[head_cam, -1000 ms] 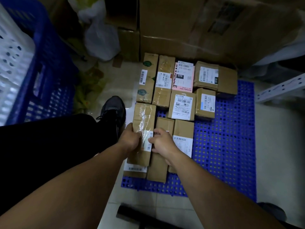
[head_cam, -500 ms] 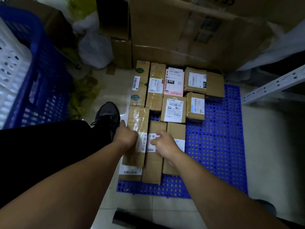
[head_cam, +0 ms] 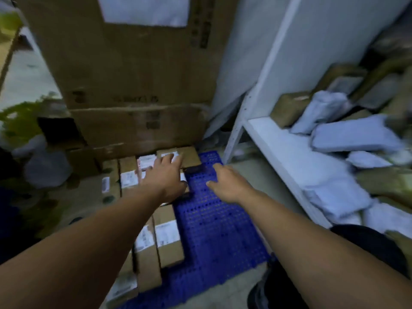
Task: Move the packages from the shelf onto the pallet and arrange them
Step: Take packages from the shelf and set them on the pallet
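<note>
A blue perforated pallet [head_cam: 214, 221] lies on the floor with several brown labelled packages [head_cam: 168, 239] in rows on its left part. My left hand [head_cam: 166, 177] hovers over the far packages with fingers spread, holding nothing. My right hand [head_cam: 225, 182] is above the bare blue part of the pallet, fingers relaxed and empty. On the right, a white shelf [head_cam: 287, 152] carries a heap of white bags [head_cam: 352, 136] and brown packages [head_cam: 289, 107]. The frame is motion-blurred.
Large stacked cardboard boxes [head_cam: 133, 81] stand right behind the pallet. A white shelf post [head_cam: 256, 103] rises at the pallet's far right corner. Plastic bags [head_cam: 46, 168] and green material lie at the left. My dark-clad knee [head_cam: 370, 248] is at lower right.
Both hands have let go of the near packages and moved forward and apart. The view has swung up and to the right, bringing the shelf into sight.
</note>
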